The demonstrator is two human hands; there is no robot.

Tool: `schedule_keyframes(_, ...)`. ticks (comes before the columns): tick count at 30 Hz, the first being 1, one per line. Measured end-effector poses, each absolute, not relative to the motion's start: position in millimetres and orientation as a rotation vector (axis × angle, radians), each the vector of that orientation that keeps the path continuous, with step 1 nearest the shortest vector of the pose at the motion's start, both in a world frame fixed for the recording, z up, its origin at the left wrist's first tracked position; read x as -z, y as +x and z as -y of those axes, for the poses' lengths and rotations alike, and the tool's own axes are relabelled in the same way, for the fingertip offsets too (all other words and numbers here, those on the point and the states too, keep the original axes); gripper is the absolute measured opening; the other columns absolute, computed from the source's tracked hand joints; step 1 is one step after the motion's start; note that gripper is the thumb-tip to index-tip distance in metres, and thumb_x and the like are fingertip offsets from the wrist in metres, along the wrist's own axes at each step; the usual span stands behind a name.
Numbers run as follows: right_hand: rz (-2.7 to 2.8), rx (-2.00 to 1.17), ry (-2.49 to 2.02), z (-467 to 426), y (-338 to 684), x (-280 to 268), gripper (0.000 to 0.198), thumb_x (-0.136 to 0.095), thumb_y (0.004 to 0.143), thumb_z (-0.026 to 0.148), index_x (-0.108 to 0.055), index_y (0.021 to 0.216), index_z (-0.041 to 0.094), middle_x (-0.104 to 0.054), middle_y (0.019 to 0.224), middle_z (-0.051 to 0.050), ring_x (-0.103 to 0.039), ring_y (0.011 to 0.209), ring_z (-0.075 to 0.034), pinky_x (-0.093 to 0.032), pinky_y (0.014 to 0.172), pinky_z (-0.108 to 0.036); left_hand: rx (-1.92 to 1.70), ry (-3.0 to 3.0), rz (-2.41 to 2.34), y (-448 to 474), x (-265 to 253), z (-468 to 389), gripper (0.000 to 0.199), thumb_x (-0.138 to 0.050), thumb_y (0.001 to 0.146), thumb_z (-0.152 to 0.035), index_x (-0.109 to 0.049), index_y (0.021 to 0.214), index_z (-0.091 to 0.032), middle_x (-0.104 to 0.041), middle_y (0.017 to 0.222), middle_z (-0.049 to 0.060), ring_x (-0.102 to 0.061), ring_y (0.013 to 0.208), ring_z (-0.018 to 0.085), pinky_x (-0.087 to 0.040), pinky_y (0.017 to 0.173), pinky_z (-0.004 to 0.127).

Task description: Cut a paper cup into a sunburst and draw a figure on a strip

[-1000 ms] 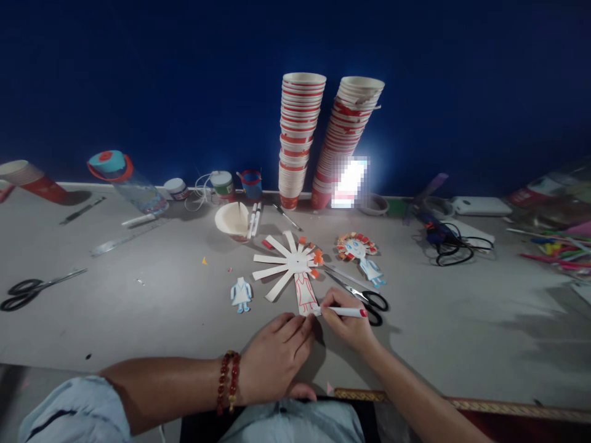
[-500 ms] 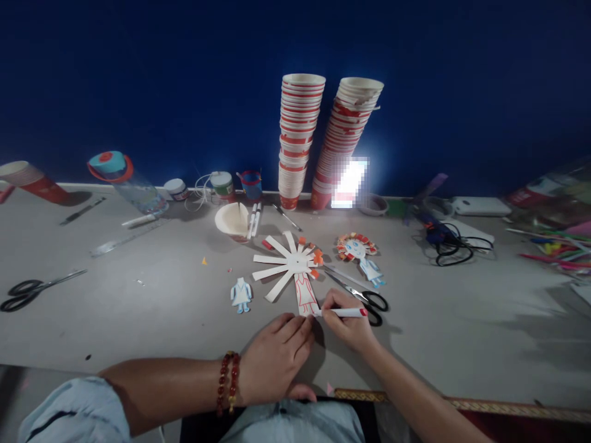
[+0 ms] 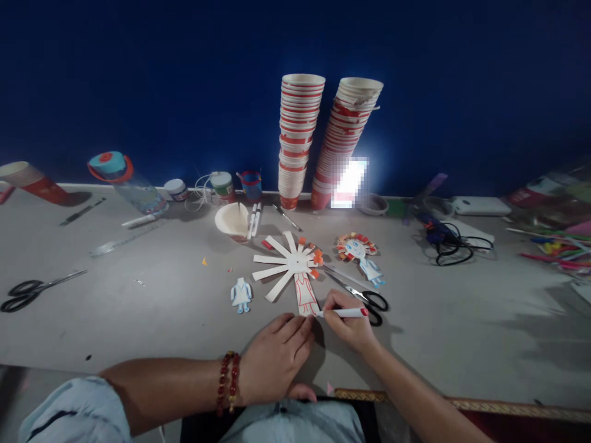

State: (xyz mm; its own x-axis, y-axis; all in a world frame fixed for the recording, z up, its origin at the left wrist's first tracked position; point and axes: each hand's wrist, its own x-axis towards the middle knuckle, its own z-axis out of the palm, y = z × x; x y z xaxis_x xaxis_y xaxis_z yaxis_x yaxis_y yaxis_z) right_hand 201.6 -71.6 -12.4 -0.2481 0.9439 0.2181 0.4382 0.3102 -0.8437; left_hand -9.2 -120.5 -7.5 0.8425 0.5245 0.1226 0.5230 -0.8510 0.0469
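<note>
My right hand (image 3: 349, 325) is closed around a white marker (image 3: 347, 312) with a red end, its tip at the foot of a paper strip. On that strip (image 3: 306, 294) is a dress figure with legs in red outline. The strip belongs to a cut-open paper cup (image 3: 295, 263) spread out in white rays, with orange bits on its right side. Flat on the table, fingers stretched, my left hand (image 3: 281, 352) touches the strip's lower end. To the left lies a blue-outlined paper body (image 3: 241, 295). Beside my right hand are black-handled scissors (image 3: 364, 298).
A finished-looking paper doll (image 3: 357, 252) lies behind the scissors. Two tall cup stacks (image 3: 302, 138) stand against the blue wall. More scissors (image 3: 34, 292), a water bottle (image 3: 127, 181) and a cut cup (image 3: 231, 219) are on the left; a black cable (image 3: 455, 247) lies right.
Almost nothing differs. My right hand and the marker have shifted very slightly to the right at the strip's foot; my left hand stays in place.
</note>
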Motion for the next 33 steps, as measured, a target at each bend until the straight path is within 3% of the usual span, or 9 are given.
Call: schedule_keyframes(33,1.776,-0.782,-1.247,70.5,200.0,16.0,0.016,-0.049,0.080,0.017,-0.053,0.064,0.020,-0.052,0.059,0.003,-0.047,0.055,-0.013,-0.037,0.055,-0.026,-0.257,2.992,-0.831,-8.8,10.0,119.4,0.093,-0.027,0.086,-0.078,-0.050,0.133,-0.001,-0.048,0.143,0.023,-0.044,0.125,0.031,-0.027,0.108,0.043)
